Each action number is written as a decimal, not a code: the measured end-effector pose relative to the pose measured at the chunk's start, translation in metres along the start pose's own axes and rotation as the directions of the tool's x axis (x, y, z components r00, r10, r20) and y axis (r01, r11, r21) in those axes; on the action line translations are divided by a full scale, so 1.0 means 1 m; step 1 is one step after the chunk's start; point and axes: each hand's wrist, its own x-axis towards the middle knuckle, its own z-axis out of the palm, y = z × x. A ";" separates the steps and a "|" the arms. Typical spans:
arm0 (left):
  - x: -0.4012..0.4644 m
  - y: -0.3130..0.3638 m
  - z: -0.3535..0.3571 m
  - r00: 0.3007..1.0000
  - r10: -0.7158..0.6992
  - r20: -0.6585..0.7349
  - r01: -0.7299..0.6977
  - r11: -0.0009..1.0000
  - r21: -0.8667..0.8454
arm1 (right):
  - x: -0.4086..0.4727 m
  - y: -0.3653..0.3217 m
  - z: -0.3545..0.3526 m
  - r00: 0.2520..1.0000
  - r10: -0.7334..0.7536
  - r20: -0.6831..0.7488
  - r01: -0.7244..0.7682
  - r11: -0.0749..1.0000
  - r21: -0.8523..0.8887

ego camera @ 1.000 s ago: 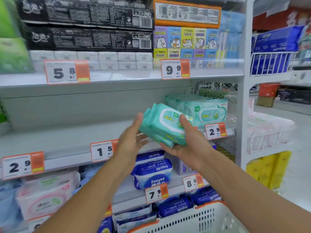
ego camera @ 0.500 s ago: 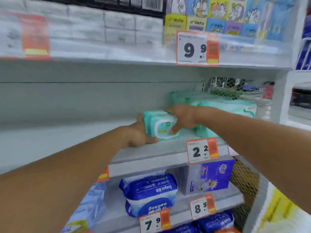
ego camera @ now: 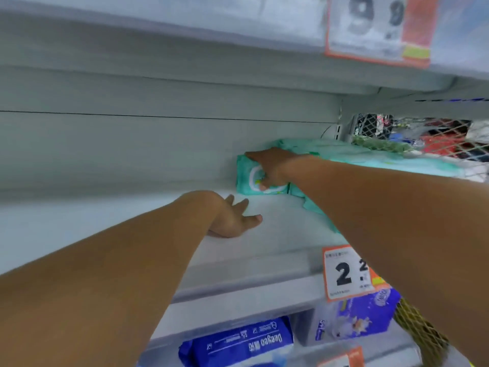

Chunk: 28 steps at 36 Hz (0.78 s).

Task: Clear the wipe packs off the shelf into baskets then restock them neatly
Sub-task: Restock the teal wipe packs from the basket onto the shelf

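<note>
1. My right hand (ego camera: 270, 168) grips a green wipe pack (ego camera: 250, 178) deep on the grey shelf (ego camera: 264, 263), fingers over its top and thumb curled against its white front label; the pack stands on edge against the back panel
2. More green packs (ego camera: 370, 160) lie in a row just right of it, touching, partly behind my forearm
3. My left hand (ego camera: 232, 218) rests on the bare shelf nearby, fingers loose and spread, holding nothing
4. An orange price tag (ego camera: 349, 274) reading 2 hangs on the shelf edge
5. The shelf below holds a blue pack (ego camera: 238, 343) and a purple box (ego camera: 362, 316); a mesh panel (ego camera: 423, 337) closes the right end
</note>
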 end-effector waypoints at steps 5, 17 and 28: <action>0.004 -0.001 0.004 0.997 0.063 0.033 -0.066 0.994 0.093 | 0.017 0.005 0.003 0.998 -0.063 -0.026 0.065 0.996 0.062; -0.014 0.009 0.005 0.994 0.069 -0.080 -0.063 0.995 0.074 | 0.005 0.002 -0.001 0.998 -0.003 -0.063 0.005 0.999 0.035; -0.118 0.047 0.031 0.585 0.001 -0.811 -0.426 0.851 -0.306 | -0.292 -0.022 0.060 0.530 0.389 -0.754 0.213 0.799 0.562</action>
